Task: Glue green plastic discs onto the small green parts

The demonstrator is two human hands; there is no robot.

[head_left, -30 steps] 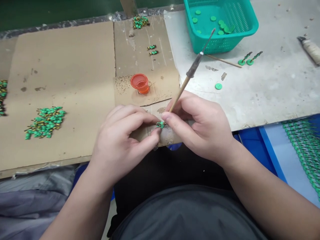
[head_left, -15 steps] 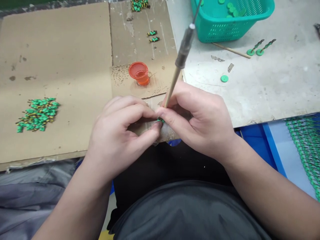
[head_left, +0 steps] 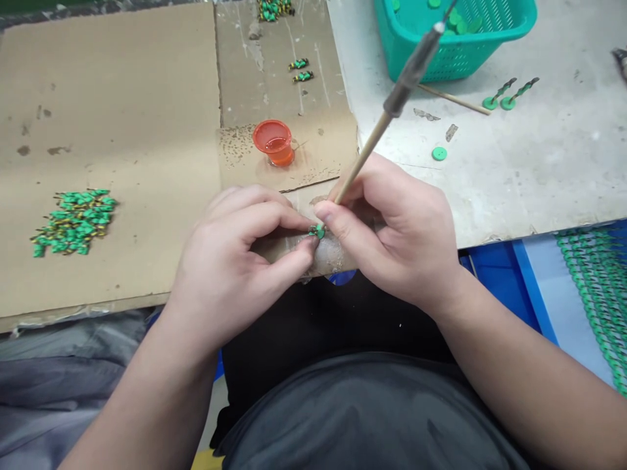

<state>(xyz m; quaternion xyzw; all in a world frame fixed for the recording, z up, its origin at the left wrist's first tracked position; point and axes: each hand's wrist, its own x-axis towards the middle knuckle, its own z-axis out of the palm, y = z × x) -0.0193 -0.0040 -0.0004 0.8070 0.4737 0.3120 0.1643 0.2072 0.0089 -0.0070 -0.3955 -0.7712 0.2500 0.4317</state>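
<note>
Between thumb and forefinger, my left hand (head_left: 245,254) pinches a tiny green figurine (head_left: 317,230) just above the table's front edge. My right hand (head_left: 396,228) is closed round a thin wooden stick (head_left: 365,153), which has a dark grey sleeve and a fine needle-like tip pointing up and away. The stick's lower end is hidden by my right fingers. The right thumb is close beside the figurine; whether they touch I cannot tell. Beyond my hands stands a small orange cup (head_left: 274,143) with clear liquid in it.
A heap of green, yellow and black figurines (head_left: 76,222) lies on cardboard (head_left: 147,130) at left. Two figurines (head_left: 301,70) and a small pile (head_left: 275,9) lie farther back. A teal basket (head_left: 441,59) holds green discs; two figures on discs (head_left: 507,102) and a loose disc (head_left: 439,153) are at right.
My right hand has shifted slightly right, away from the figurine, and the stick has tilted further right. More of the figurine shows; my left hand keeps its pinch.
</note>
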